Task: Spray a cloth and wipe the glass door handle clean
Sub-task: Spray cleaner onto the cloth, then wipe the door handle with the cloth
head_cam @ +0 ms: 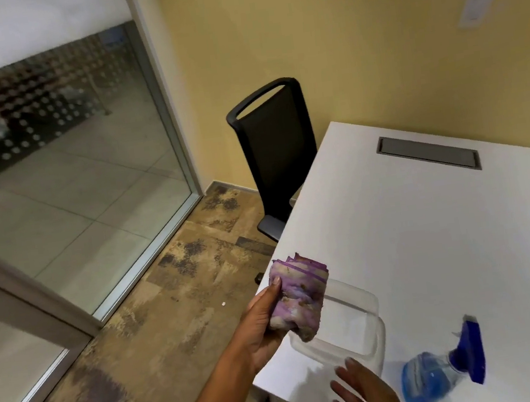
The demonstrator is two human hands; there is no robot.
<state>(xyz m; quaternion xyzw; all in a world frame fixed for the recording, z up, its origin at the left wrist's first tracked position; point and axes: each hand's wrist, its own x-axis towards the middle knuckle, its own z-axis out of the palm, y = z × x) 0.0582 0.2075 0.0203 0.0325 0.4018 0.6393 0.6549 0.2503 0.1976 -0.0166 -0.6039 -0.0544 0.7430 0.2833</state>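
Observation:
My left hand [259, 325] grips a folded purple and white cloth [298, 297], stained brown, above the near left corner of the white table [431, 246]. My right hand [363, 393] hovers flat with fingers spread over the table's front edge, holding nothing. A spray bottle [441, 370] with blue liquid and a blue trigger head stands on the table just right of that hand. The glass door [62, 180] with its metal frame is at the left; no handle shows in view.
A clear plastic container [357, 327] sits on the table under the cloth. A black office chair [275, 152] stands at the table's far left side. A grey cable hatch [429, 152] is set in the tabletop. Mottled brown floor [175, 300] lies between door and table.

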